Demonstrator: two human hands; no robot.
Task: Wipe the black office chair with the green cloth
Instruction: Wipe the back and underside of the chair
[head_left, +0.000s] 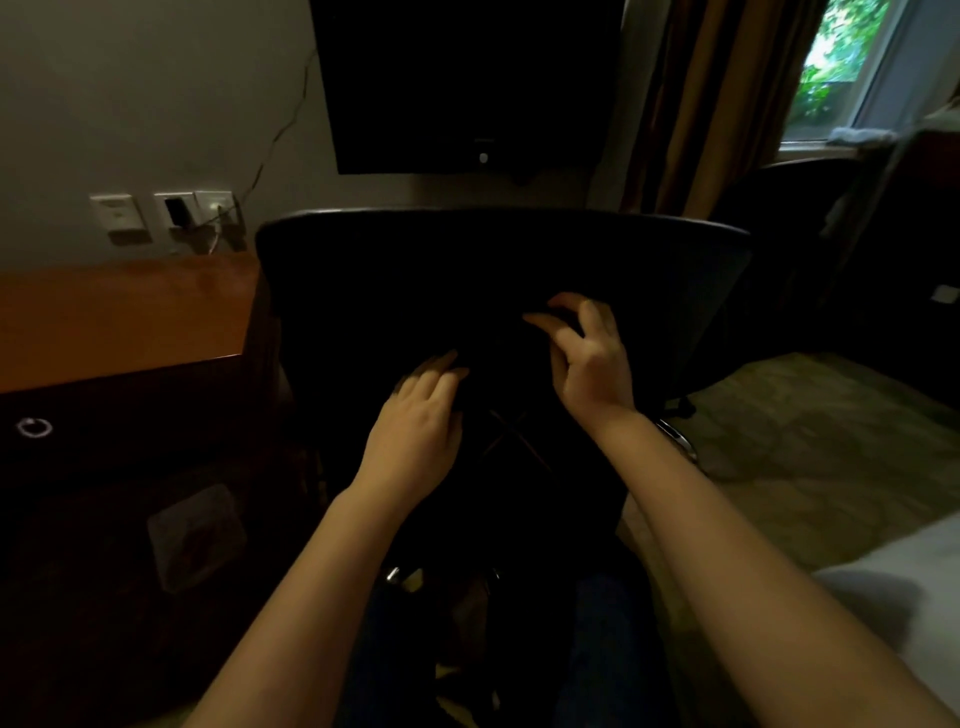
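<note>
- In the middle of the dim room, low on the backrest of the chair (467, 260), the left hand (415, 421) lies flat. Its fingers are almost straight and their tips touch the dark upholstery; it holds nothing.
- Just to its right and a little farther off, the right hand (587, 353) is half closed, fingers bent like a claw and thumb apart, against the same backrest. It is too dark to tell whether anything is caught under them.
- The cloth cannot be made out in the shadow around the hands.
- The black chair stands upright with its wide back towards the person. A chrome part (675, 436) shows beside the right wrist.
- Just left of the chair is a wooden desk (119, 312).
- On the far wall are sockets (166, 210) on the left and a dark television (467, 78) above the chair.
- Far right hang a brown curtain (717, 104) and a bright window (852, 67); patterned carpet (805, 441) lies below, with white bedding (909, 597) near right.
</note>
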